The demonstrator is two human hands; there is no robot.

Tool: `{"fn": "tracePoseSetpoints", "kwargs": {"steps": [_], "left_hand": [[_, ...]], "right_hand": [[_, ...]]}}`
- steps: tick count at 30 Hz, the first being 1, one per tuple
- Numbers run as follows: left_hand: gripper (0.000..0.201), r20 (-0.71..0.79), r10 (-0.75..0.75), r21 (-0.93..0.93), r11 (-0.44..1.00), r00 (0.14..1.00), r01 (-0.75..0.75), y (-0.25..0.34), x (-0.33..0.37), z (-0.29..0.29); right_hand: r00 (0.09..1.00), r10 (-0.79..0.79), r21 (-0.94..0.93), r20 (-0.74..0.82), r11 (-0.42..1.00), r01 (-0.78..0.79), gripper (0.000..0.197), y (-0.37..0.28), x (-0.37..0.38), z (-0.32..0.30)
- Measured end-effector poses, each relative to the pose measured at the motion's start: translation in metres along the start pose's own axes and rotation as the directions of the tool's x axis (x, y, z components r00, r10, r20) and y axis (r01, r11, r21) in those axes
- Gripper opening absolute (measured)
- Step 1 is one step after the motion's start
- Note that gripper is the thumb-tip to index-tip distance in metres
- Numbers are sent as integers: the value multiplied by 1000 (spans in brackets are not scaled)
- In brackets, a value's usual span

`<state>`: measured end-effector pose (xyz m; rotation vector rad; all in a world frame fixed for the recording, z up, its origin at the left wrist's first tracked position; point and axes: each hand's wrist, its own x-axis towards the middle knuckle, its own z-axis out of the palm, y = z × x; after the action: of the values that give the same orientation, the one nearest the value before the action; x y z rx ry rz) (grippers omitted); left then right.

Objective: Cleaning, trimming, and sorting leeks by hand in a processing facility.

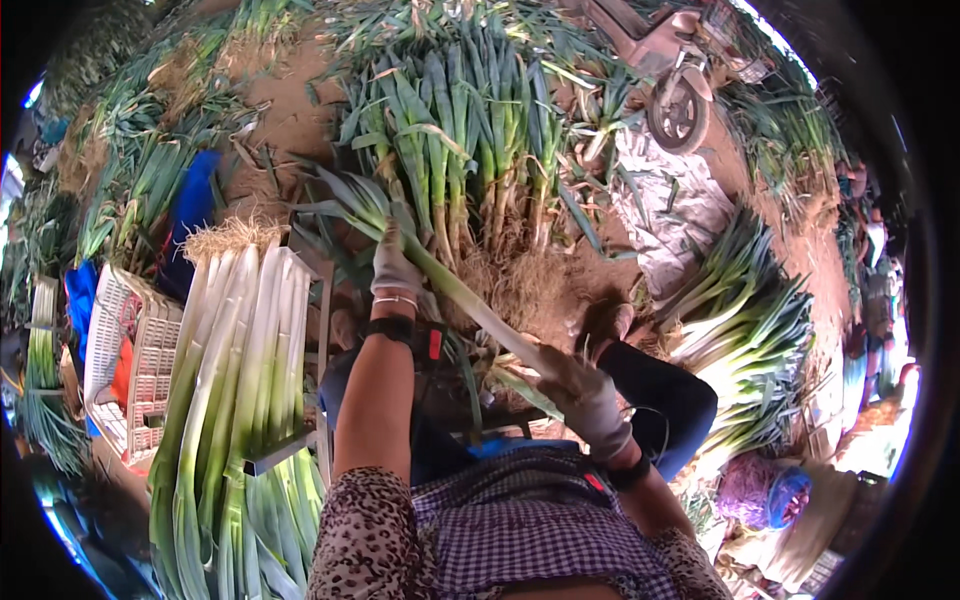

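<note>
Left hand (393, 262) wraps round the leafy end of a leek (473, 304) and right hand (597, 412) grasps its pale lower end, the leek slanting between them, where a snug but gentle hold should spare it bends and bruises.

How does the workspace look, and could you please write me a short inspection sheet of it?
Surface: brown bare ground, littered with leaf scraps.
Handled things: one long leek, held aslant; a bundle of leeks at the person's left, roots away from them.
Clutter: white plastic crate beyond the bundle's left side; crumpled pale sheet on the ground.
Hands: both gloved; left hand grips near the leaves, right hand the root end.
Cables: nothing clearly identifiable.
Surroundings: upright leeks ahead, a leek pile at right, a vehicle wheel farther off.
</note>
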<state>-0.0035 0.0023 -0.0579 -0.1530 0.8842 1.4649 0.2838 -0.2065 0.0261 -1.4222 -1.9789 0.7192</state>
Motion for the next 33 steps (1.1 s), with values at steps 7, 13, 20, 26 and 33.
{"fn": "tracePoseSetpoints", "kwargs": {"steps": [7, 13, 20, 26, 33], "left_hand": [[36, 547, 93, -131, 991, 832, -25, 32, 8, 1], [46, 643, 206, -177, 977, 737, -119, 37, -24, 18], [51, 677, 296, -364, 930, 674, -42, 78, -37, 7], [61, 570, 373, -437, 892, 732, -114, 97, -38, 8], [43, 622, 259, -401, 916, 739, 17, 44, -47, 17]], "right_hand": [[939, 333, -213, -84, 915, -344, 35, 112, -54, -38], [969, -36, -80, -245, 997, 16, 42, -1, 81, -8], [982, -31, -217, 184, 974, 72, 98, -3, 120, 84], [721, 684, -277, 109, 718, -639, 66, 147, 10, 25], [951, 205, 349, 232, 895, -278, 54, -25, 55, 37]]}}
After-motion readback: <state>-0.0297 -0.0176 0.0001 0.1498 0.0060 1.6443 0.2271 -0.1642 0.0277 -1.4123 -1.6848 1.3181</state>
